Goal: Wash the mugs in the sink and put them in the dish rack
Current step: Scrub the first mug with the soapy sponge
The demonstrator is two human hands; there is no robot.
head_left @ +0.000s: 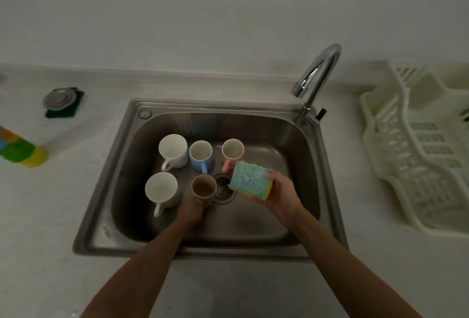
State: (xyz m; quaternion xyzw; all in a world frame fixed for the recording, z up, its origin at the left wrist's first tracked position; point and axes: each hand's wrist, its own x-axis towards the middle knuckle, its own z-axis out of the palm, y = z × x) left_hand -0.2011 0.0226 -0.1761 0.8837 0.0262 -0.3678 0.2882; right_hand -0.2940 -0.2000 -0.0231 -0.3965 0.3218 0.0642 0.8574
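1. Leftmost, a multicoloured bottle lies at the left edge of the worktop, partly cut off by the frame.
2. Sink strainer plug rests on a dark green scouring pad, near the back left of the worktop, apart from the sink.
3. Steel sink is set in the middle of the worktop; five mugs stand upright on its floor, mouths up.
4. Back row, left to right: white mug, blue mug, pink mug. The white and blue mugs are just beside each other; the pink one stands slightly apart.
5. Front row: second white mug in the left part of the basin; brown mug beside the drain.
6. Left hand reaches into the basin and grips the brown mug at its near side; fingers mostly hidden behind the mug.
7. Right hand holds a blue-and-yellow sponge, blue face up, over the drain; fingers closed around its right end.
8. Chrome tap rises at the sink's back right corner, spout turned left.
9. White plastic dish rack sits at the right edge of the worktop, no mugs seen in it.
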